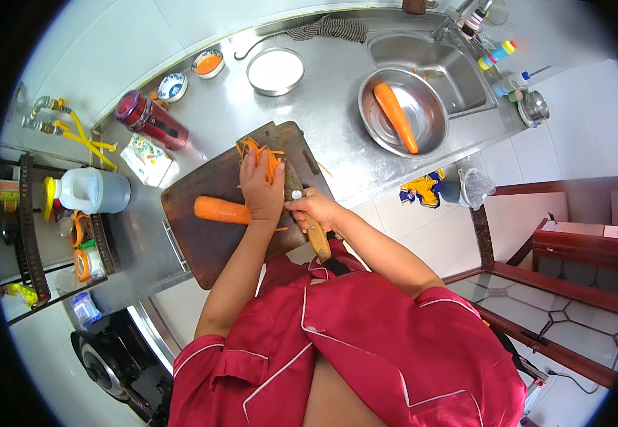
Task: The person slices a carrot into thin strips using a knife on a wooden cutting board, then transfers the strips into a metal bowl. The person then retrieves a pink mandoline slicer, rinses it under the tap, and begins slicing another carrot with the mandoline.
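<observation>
My left hand (265, 191) presses on orange carrot shreds (273, 160) at the top of a dark wooden cutting board (191, 252), fingers bent over them against the cleaver blade (288, 161). My right hand (312, 206) grips the cleaver by its wooden handle (316, 238), just right of my left hand. A thick peeled carrot piece (216, 210) lies on the board beside my left wrist. A whole carrot (394, 117) rests in a steel bowl (433, 132) to the right, near the sink.
A red thermos (156, 124), white package (145, 164), small bowls (172, 87) and a round white-filled pan (275, 71) stand beyond the board. The sink (458, 85) is at back right, a rack with jugs and jars (92, 191) at left, a dark stove (117, 366) lower left.
</observation>
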The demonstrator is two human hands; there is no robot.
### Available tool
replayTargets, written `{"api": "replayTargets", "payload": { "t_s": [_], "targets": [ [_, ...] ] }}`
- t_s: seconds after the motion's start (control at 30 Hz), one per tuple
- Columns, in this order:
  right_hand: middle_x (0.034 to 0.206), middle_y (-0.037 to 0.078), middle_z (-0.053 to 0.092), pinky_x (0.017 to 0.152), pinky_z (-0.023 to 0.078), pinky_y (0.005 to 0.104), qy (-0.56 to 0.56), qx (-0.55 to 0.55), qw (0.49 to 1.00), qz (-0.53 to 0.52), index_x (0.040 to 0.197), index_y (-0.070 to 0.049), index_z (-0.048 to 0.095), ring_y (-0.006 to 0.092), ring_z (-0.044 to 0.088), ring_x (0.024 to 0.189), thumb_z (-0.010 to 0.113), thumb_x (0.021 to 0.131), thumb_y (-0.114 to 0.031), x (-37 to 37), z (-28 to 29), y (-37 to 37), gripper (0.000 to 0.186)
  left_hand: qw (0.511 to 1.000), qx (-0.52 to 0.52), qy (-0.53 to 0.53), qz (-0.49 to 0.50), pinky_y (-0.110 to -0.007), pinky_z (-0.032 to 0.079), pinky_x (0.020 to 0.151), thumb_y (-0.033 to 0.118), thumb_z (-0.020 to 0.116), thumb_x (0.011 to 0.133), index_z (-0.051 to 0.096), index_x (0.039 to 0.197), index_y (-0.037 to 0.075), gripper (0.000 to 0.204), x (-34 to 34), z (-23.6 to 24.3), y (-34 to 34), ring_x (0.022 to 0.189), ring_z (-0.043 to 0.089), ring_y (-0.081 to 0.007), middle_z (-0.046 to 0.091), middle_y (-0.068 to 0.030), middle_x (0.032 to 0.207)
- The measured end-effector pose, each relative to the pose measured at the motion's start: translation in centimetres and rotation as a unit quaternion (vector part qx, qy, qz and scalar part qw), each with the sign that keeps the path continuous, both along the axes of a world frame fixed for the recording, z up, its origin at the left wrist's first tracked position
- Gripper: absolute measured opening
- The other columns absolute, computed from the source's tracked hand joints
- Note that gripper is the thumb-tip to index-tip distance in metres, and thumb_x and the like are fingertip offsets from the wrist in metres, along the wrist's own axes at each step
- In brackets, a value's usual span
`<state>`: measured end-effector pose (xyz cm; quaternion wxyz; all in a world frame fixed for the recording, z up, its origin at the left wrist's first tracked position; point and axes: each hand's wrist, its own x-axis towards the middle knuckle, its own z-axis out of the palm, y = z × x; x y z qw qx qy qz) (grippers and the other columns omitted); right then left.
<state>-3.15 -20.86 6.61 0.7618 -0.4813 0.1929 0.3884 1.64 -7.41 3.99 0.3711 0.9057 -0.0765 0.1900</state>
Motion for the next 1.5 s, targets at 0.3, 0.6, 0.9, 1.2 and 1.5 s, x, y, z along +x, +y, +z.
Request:
{"api": "replayTargets", "payload": {
  "t_s": [0.3,0.6,0.9,1.2,1.5],
  "targets": [
    [0.054,0.003,0.046,0.041,0.041,0.0328,-0.054,0.076,0.980,-0.178,0.076,-0.006,0.052,0.0167,0.044,0.040,0.059,0.083,-0.012,-0.9,4.0,-9.7,0.012,0.982,0.020,-0.083,-0.167,-0.045,0.036,0.098,0.021,0.069,0.074,0.062,0.108,0.000,0.039,3.4,7.0,-12.0,0.116,0.046,-0.0393,0.050,-0.0214,0.126],
    [0.052,0.004,0.048,0.037,0.041,0.0305,-0.081,-0.237,0.933,-0.259,0.071,-0.004,0.050,0.0153,0.047,0.039,0.058,0.080,-0.007,1.4,7.3,-24.7,0.012,0.954,-0.182,-0.056,-0.230,-0.041,0.041,0.095,0.021,0.066,0.077,0.062,0.107,-0.002,0.038,7.0,4.5,-30.5,0.108,0.053,-0.0383,0.054,-0.0237,0.120],
    [0.052,0.005,0.049,0.036,0.041,0.0308,-0.090,-0.334,0.905,-0.248,0.068,-0.002,0.049,0.0155,0.047,0.037,0.057,0.080,-0.007,0.2,7.4,-31.3,0.015,0.973,-0.143,0.091,-0.158,-0.047,0.029,0.104,0.022,0.051,0.087,0.050,0.120,-0.005,0.043,6.8,0.2,-32.1,0.122,0.042,-0.0378,0.045,-0.0247,0.130],
    [0.053,0.004,0.050,0.039,0.041,0.0288,-0.136,-0.314,0.924,-0.171,0.065,-0.003,0.050,0.0149,0.048,0.039,0.057,0.079,-0.008,-0.3,8.2,-31.7,0.017,0.956,0.005,-0.064,-0.286,-0.050,0.018,0.109,0.037,0.041,0.093,0.030,0.138,-0.002,0.060,8.8,3.3,-34.5,0.136,0.022,-0.0348,0.025,-0.0220,0.145],
    [0.051,0.002,0.049,0.040,0.042,0.0286,-0.157,-0.274,0.927,-0.202,0.064,-0.007,0.050,0.0133,0.048,0.040,0.058,0.080,-0.011,0.5,7.2,-32.3,0.018,0.955,0.026,-0.119,-0.270,-0.057,0.016,0.107,0.045,0.047,0.088,0.030,0.138,-0.002,0.070,2.9,3.6,-32.2,0.133,0.019,-0.0462,0.023,-0.0309,0.142]
  ]
}}
